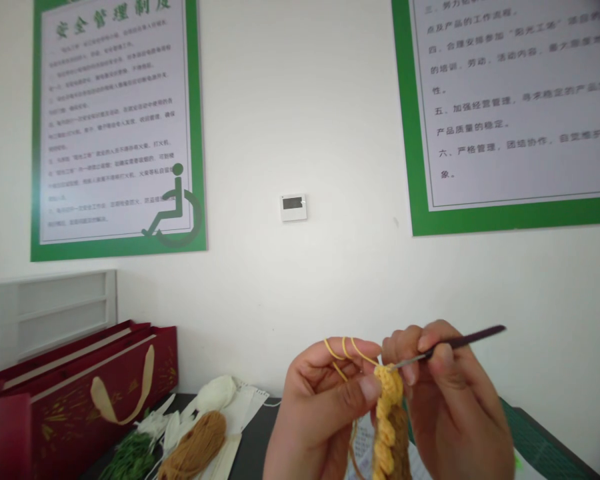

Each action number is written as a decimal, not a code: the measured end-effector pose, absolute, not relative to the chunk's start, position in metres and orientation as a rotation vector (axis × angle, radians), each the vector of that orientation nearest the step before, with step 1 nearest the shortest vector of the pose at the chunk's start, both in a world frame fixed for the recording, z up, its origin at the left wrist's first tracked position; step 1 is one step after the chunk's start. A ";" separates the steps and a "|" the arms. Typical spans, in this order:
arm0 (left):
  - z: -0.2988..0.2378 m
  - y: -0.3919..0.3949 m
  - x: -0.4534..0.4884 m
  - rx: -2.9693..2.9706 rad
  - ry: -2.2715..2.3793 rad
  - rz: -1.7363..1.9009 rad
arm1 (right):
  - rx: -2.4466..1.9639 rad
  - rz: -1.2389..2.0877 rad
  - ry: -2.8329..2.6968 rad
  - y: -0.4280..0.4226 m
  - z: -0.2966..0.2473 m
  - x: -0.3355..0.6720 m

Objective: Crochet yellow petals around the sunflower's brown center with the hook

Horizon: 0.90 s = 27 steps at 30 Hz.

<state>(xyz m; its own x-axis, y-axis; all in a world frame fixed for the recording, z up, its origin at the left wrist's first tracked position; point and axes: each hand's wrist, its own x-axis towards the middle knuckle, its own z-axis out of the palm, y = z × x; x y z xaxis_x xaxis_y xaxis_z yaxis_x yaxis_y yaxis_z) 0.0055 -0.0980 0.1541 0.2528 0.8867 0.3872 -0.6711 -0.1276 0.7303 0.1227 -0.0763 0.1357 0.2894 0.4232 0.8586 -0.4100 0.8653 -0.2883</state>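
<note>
Holding one crochet hook (455,345), the right hand (450,393) closes; the curled left hand (320,407) pinches one crocheted strip (387,427) and threads yellow yarn (343,348). One ochre skein (195,447) and one white skein (216,393) lie lower left.

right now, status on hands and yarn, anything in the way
Left hand: yellow yarn over fingers, pinching crochet piece. Right hand: dark crochet hook at the stitches. Nothing blocking.

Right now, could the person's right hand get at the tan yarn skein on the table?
Probably not without a change of grip. The right hand is holding the crochet hook, and the left hand, pinching the yellow crochet piece, lies between it and the tan yarn skein. It would have to cross over.
</note>
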 end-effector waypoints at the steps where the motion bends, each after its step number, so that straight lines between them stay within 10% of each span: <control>1: 0.155 -0.099 0.007 1.052 0.281 1.388 | -0.023 0.596 -1.156 -0.076 0.136 0.122; 27: 0.161 -0.103 0.007 1.133 0.385 1.612 | -0.139 0.687 -1.070 -0.077 0.127 0.114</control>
